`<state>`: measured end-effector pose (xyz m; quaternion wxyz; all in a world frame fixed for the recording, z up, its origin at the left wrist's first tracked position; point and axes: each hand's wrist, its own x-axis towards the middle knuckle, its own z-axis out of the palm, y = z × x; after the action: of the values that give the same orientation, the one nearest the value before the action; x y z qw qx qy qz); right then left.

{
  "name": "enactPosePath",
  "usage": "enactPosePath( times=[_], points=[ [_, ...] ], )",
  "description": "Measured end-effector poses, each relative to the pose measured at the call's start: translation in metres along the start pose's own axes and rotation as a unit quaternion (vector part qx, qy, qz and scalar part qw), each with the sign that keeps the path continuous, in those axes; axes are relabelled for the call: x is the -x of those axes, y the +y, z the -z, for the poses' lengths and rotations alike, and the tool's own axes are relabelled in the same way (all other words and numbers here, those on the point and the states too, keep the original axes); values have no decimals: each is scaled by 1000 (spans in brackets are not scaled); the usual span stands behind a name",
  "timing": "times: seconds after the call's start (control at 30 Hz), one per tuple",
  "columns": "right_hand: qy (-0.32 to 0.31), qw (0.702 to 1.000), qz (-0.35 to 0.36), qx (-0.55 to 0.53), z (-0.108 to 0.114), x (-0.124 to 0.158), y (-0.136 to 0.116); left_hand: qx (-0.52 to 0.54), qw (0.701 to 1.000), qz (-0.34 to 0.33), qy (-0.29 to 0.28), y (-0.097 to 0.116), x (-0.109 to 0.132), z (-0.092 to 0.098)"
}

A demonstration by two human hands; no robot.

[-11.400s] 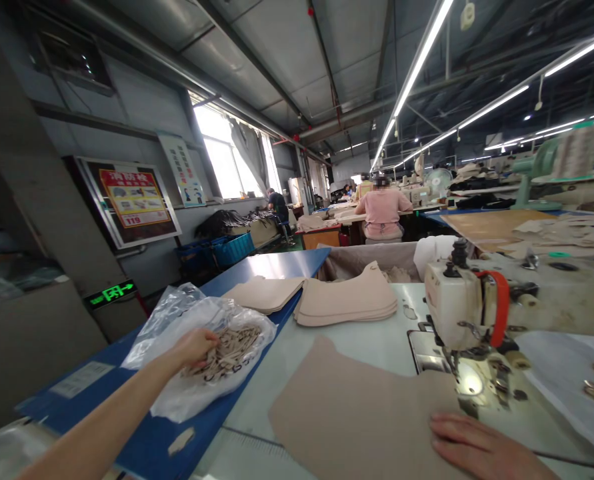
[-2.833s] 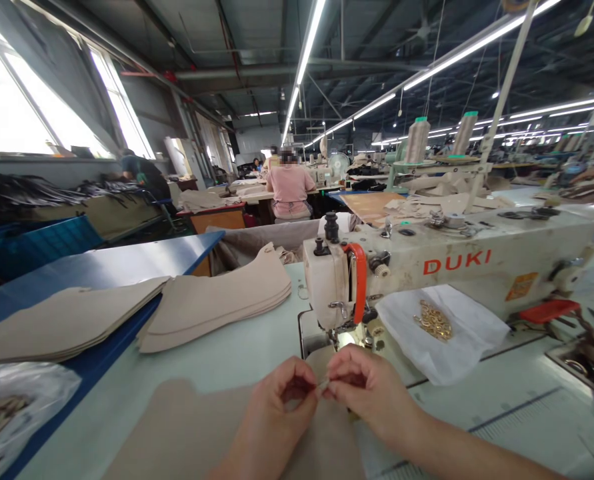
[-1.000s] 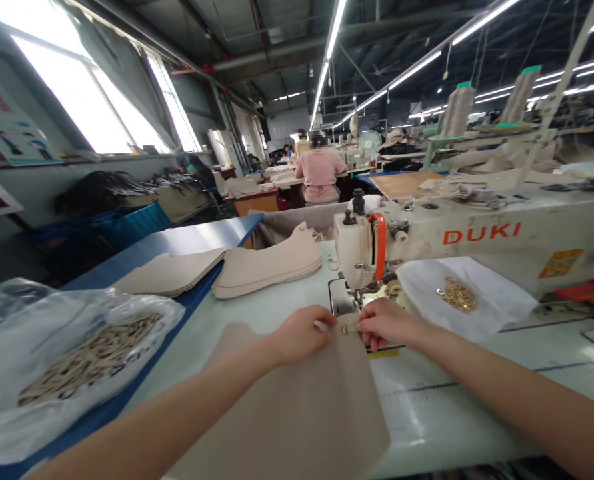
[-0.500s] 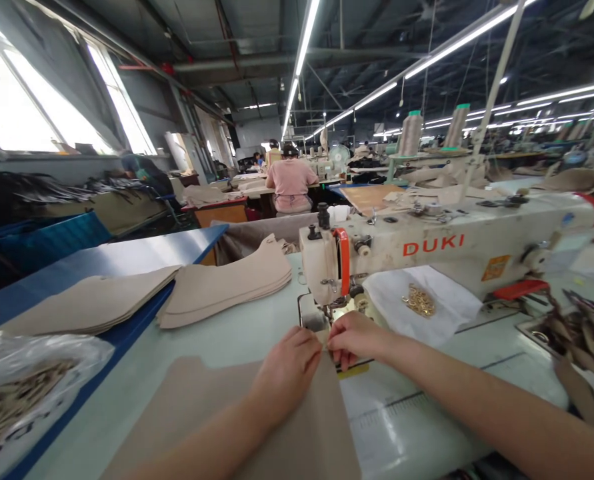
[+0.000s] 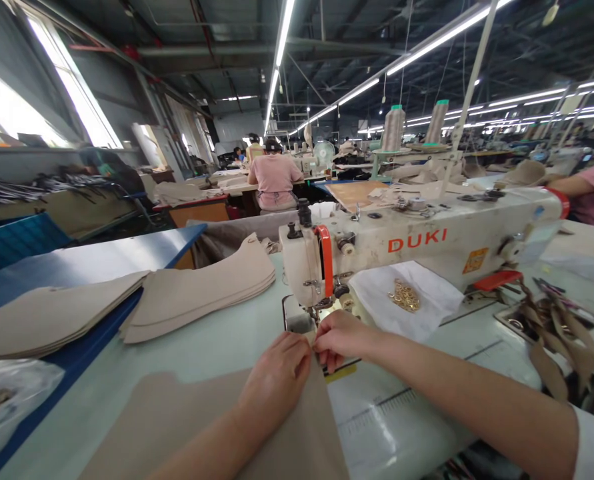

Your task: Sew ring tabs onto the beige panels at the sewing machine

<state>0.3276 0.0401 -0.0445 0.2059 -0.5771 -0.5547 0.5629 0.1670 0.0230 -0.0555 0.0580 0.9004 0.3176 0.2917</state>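
A beige fabric panel (image 5: 314,433) lies on the pale green table in front of the white sewing machine (image 5: 371,243). My left hand (image 5: 279,373) is closed, its curled fingers gripping the panel's far edge just short of the presser foot. Fingertip to fingertip with it, my right hand (image 5: 341,335) pinches at the panel's corner beside the needle area. What sits between the right fingertips is too small and covered to make out. The needle (image 5: 319,315) shows only partly above my hands.
Stacked beige panels (image 5: 201,290) lie left of the machine. Gold metal fittings (image 5: 405,295) rest on a white cloth (image 5: 427,320) under the machine arm. At the right are strap pieces (image 5: 551,333); a plastic bag (image 5: 21,400) is at the left. Co-workers sit ahead and at right.
The view has turned slightly right, so everything sits further left, and a co-worker's pink sleeve now shows at right. Both hands keep nearly the same hold by the needle.
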Motion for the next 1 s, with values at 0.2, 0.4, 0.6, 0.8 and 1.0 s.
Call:
enactPosePath(
  times=[0.2,0.4,0.6,0.8,1.0],
  points=[
    [11,999,14,49,-2,0,-3,-9,1000,17,2,-1,-1,-2],
    [60,986,79,136,-1,10,-1,-10,1000,19,1,-1,0,-2],
    [96,880,290,363,10,57,24,-3,1000,23,15,-3,2,-5],
    [74,699,447,553,3,71,43,-2,999,17,27,-5,2,-7],
    [150,705,467,512,-10,50,40,-2,1000,9,18,-6,3,-7]
  ],
)
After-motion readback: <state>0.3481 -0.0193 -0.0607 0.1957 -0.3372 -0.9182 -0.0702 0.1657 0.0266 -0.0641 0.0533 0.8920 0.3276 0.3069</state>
